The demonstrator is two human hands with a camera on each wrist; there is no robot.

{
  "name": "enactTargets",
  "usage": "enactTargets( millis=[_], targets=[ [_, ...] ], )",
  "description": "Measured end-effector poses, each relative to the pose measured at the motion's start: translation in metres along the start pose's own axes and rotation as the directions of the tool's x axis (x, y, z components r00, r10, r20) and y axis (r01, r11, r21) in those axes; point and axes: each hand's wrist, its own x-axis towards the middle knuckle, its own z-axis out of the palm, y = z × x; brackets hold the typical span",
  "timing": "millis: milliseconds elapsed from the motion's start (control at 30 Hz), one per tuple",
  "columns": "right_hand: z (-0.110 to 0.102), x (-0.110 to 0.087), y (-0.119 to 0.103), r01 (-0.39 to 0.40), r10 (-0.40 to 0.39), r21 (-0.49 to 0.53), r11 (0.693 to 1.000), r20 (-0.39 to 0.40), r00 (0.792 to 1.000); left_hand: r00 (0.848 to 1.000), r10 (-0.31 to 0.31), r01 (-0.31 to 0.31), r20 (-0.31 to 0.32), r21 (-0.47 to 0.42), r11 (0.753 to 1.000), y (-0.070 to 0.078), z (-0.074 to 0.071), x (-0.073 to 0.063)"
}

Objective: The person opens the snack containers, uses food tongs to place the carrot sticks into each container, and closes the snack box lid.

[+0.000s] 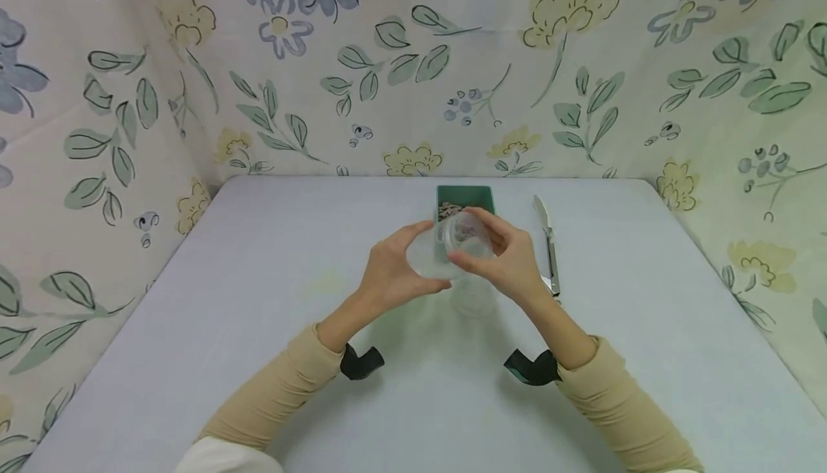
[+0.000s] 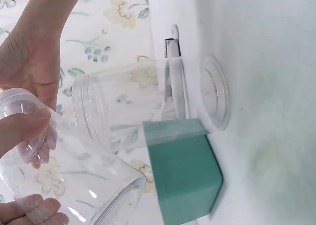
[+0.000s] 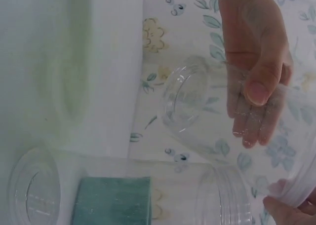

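Note:
A clear plastic jar (image 2: 84, 175) is held tilted above the table between both hands. My left hand (image 1: 394, 268) grips its body, thumb on the near side and fingers on the far side. At the jar's mouth, my right hand (image 1: 510, 254) pinches a translucent round lid (image 1: 468, 235) between thumb and fingers. Whether the lid is seated on the rim I cannot tell. Below the hands a second clear jar (image 2: 131, 104) stands upright on the table, its base (image 2: 215, 92) touching the surface.
Behind the jars stands a green box (image 1: 465, 195) with brown pieces inside. Right of it lies a long metal utensil with a white end (image 1: 549, 243), probably tongs. The white table (image 1: 291, 243) ends at a floral curtain (image 1: 413, 100).

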Motion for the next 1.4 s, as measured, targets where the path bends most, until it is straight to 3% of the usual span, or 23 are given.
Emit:
enactTargets(
  millis=[200,267,333,400,500,567,700,767,800,833,867,900,1033,1100,1200,1267,1333,1400],
  targets=[
    [-0.001,0.0,-0.001,0.053,-0.053,-0.004,0.999,0.014,0.999,0.998,-0.043,0.043,0.049,-0.002,0.999,0.001,-0.004,0.0],
    [-0.003,0.0,0.0,0.092,-0.093,0.019,0.996,0.054,0.994,0.992,-0.069,0.074,0.109,-0.037,0.997,0.001,-0.006,-0.001],
    [-0.007,0.0,0.001,0.158,-0.165,0.061,0.986,0.132,0.977,0.972,-0.093,0.125,0.217,-0.139,0.982,0.0,-0.01,-0.001],
    [-0.013,0.001,0.001,0.222,-0.251,0.14,0.965,0.247,0.936,0.927,-0.102,0.211,0.36,-0.276,0.938,-0.001,-0.015,-0.003],
    [-0.021,0.004,-0.001,0.274,-0.363,0.261,0.926,0.41,0.837,0.833,-0.061,0.345,0.55,-0.43,0.834,-0.004,-0.021,-0.003],
    [-0.025,0.007,-0.002,0.283,-0.409,0.314,0.906,0.482,0.774,0.784,-0.021,0.4,0.62,-0.479,0.781,-0.006,-0.024,-0.002],
    [-0.028,0.009,-0.002,0.305,-0.464,0.356,0.883,0.566,0.681,0.719,0.075,0.438,0.69,-0.536,0.722,-0.008,-0.024,-0.001],
    [-0.028,0.008,-0.002,0.321,-0.474,0.351,0.88,0.593,0.651,0.693,0.128,0.445,0.71,-0.56,0.698,-0.009,-0.023,-0.001],
    [-0.028,0.008,-0.002,0.32,-0.471,0.347,0.882,0.602,0.645,0.688,0.146,0.442,0.711,-0.57,0.692,-0.009,-0.023,-0.002],
    [-0.028,0.007,-0.003,0.316,-0.462,0.339,0.886,0.603,0.65,0.691,0.153,0.434,0.706,-0.575,0.693,-0.009,-0.023,-0.002],
    [-0.028,0.006,-0.003,0.306,-0.442,0.322,0.896,0.594,0.672,0.704,0.138,0.427,0.697,-0.57,0.702,-0.008,-0.023,-0.003],
    [-0.027,0.005,-0.003,0.287,-0.411,0.298,0.91,0.571,0.711,0.726,0.116,0.412,0.678,-0.564,0.716,-0.008,-0.023,-0.003],
    [-0.024,0.002,-0.008,0.107,-0.167,0.173,0.979,0.385,0.907,0.843,-0.056,0.365,0.535,-0.492,0.79,-0.003,-0.024,-0.005],
    [-0.021,0.0,-0.012,0.004,-0.044,0.142,0.99,0.277,0.96,0.884,-0.135,0.356,0.447,-0.458,0.815,0.001,-0.023,-0.006],
    [-0.017,-0.004,-0.018,-0.083,0.061,0.122,0.989,0.18,0.982,0.924,-0.228,0.337,0.306,-0.376,0.863,0.007,-0.02,-0.009],
    [-0.014,-0.005,-0.022,-0.109,0.09,0.118,0.987,0.151,0.984,0.94,-0.269,0.322,0.208,-0.295,0.9,0.01,-0.017,-0.011],
    [-0.011,-0.005,-0.023,-0.125,0.111,0.099,0.987,0.137,0.984,0.954,-0.28,0.295,0.104,-0.198,0.935,0.013,-0.014,-0.013],
    [-0.007,-0.004,-0.023,-0.138,0.129,0.066,0.988,0.122,0.984,0.969,-0.248,0.248,0.01,-0.101,0.964,0.014,-0.011,-0.013]
  ],
)
